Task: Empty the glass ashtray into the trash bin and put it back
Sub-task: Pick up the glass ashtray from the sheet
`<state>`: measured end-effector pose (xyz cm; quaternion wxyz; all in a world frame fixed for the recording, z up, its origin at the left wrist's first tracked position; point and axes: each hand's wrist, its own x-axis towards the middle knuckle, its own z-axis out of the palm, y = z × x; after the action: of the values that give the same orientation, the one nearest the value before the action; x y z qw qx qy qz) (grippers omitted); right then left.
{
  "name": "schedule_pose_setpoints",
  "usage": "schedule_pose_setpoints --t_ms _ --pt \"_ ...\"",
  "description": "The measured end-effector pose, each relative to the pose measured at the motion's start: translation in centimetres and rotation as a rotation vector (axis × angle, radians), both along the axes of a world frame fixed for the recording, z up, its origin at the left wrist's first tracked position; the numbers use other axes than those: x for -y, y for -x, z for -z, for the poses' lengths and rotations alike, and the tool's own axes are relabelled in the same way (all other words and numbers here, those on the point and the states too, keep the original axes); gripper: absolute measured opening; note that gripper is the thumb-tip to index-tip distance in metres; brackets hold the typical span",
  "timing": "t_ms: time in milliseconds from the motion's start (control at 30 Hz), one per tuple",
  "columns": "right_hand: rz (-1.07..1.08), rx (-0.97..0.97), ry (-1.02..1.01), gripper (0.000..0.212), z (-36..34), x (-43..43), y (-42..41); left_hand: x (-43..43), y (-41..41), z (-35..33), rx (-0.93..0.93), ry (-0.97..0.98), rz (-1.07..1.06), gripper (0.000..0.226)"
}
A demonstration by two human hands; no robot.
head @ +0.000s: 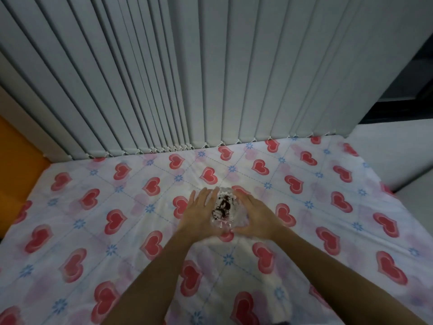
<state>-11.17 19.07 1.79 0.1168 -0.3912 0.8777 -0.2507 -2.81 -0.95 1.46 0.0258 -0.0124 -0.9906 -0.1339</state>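
We've got our left hand [199, 212] and right hand [254, 215] cupped open against the clear glass ashtray [224, 208] with dark ash, sitting on the heart-print sheet [117, 231]; can't tell if it's actually gripped.

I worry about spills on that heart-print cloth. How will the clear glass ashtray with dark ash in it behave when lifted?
The clear glass ashtray is probably rigid, heavy for its size and breakable. Its smooth glass may be slippery, so cupping it between the left hand and right hand seems sensible. The loose dark ash would likely spill onto the heart-print cloth if tilted.
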Motion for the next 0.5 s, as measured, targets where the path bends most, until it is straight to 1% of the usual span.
schedule_pose_setpoints --t_ms 100,200,333,500 --pt "0.076 -0.028 0.053 0.113 -1.6 0.2 -2.0 0.6 -0.5 -2.2 -0.054 -0.004 0.086 0.122" --pt "0.115 -0.072 0.056 0.109 -2.8 0.0 -4.0 0.8 -1.9 -3.4 -0.106 -0.030 0.114 0.123" --pt "0.124 -0.100 -0.007 0.107 -3.2 -0.7 -7.1 0.0 -5.2 -3.4 -0.123 -0.010 0.136 0.122" --pt "0.152 -0.137 -0.088 0.108 -4.1 -2.9 -11.1 -2.2 -8.8 -2.7 -0.124 -0.110 0.138 0.120"
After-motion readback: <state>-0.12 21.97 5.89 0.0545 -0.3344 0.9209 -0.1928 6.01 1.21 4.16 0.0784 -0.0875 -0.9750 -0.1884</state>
